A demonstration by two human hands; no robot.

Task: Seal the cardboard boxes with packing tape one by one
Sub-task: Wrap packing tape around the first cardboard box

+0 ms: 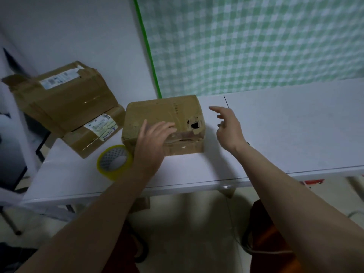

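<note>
Two bare forearms, no sleeves, left hand point(151, 142), right hand point(229, 128)

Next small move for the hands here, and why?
Probably reach the left hand back to the tape roll. That hand lies flat on the torn box, the right hand hovers open beside it, and neither holds tape, which sits just left of the box.
</note>
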